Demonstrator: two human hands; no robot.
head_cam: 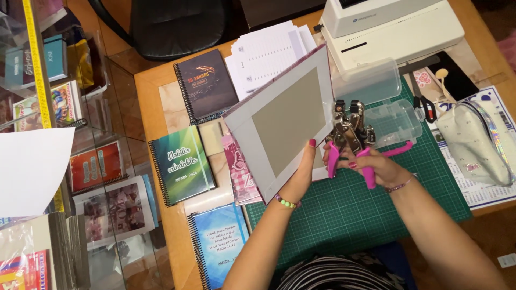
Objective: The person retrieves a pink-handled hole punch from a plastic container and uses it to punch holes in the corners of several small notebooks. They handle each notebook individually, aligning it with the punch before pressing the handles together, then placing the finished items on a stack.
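The left hand (302,174) is pinching the near edge of a stiff, light board (285,121) tilted up over the green mat (344,209), while the right hand (371,164) is squeezing pink pliers (352,142) on its right edge.

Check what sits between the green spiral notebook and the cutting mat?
Head view: a pink patterned booklet lies between the green spiral notebook and the green cutting mat, on the wooden table.
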